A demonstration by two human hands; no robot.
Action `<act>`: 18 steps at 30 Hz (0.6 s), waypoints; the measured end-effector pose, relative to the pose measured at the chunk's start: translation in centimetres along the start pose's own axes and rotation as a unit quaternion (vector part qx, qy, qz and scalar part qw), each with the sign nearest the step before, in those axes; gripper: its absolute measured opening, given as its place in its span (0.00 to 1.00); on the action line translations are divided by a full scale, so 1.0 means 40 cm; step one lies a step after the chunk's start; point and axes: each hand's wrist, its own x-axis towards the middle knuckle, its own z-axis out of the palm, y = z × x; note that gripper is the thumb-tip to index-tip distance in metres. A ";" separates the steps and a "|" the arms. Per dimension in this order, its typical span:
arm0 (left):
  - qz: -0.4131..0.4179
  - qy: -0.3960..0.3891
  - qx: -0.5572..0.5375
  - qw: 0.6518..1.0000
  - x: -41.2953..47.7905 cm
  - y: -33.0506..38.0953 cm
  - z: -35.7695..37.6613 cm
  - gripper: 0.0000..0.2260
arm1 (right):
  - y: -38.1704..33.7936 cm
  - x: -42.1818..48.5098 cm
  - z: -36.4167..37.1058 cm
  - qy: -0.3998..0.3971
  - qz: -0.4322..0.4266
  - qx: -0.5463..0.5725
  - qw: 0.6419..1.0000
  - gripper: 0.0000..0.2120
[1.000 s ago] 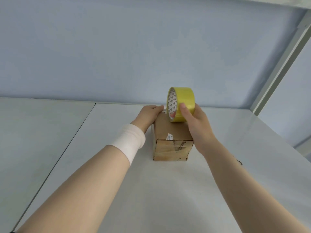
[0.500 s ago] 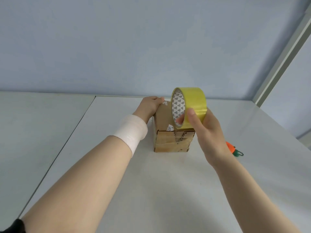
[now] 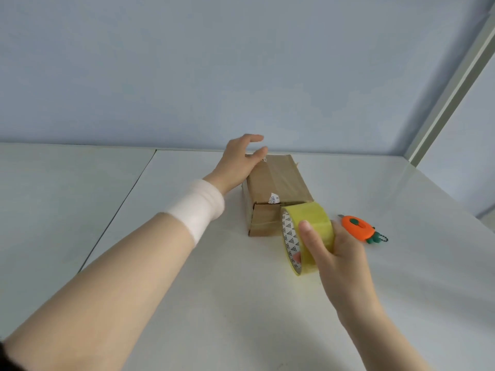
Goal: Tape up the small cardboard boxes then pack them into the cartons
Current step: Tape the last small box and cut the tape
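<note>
A small brown cardboard box [image 3: 278, 183] lies lengthwise on the white table, with a strip of clear tape running along its top. My left hand [image 3: 238, 162] hovers at the box's far left corner with fingers spread, its wrist wrapped in a white band. My right hand [image 3: 332, 253] grips a yellow roll of tape [image 3: 308, 236] in front of the box's near end, thumb on the outer face, fingers through the core. The roll covers the box's near right corner.
An orange carrot-shaped cutter [image 3: 359, 228] with a green tassel lies on the table just right of the roll. The white table [image 3: 241, 303] has a seam on the left [image 3: 117, 212]. A blue wall stands behind and a pale post [image 3: 450, 87] at the right.
My right hand has drawn the roll from above the box's far top down toward me, past its near end. My left hand has lifted its fingers off the far corner. The cutter has come into sight.
</note>
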 end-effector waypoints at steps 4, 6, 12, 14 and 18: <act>0.167 -0.156 0.140 0.963 -0.111 -0.014 -0.025 0.27 | 0.002 0.002 -0.011 0.005 0.000 0.009 1.000 0.21; 0.205 -0.158 0.207 0.943 -0.143 -0.022 -0.018 0.31 | -0.003 0.008 -0.011 -0.005 -0.006 0.016 1.000 0.17; 0.193 -0.069 0.119 0.972 -0.119 0.034 -0.045 0.13 | -0.122 0.095 -0.042 -0.142 -0.052 0.138 0.979 0.13; 0.157 -0.068 0.091 0.981 -0.099 0.073 -0.052 0.07 | -0.181 0.152 -0.049 -0.163 -0.062 0.170 0.970 0.09; 0.123 -0.031 0.106 0.986 -0.031 0.121 -0.053 0.05 | -0.255 0.253 -0.028 -0.126 -0.046 0.169 0.976 0.15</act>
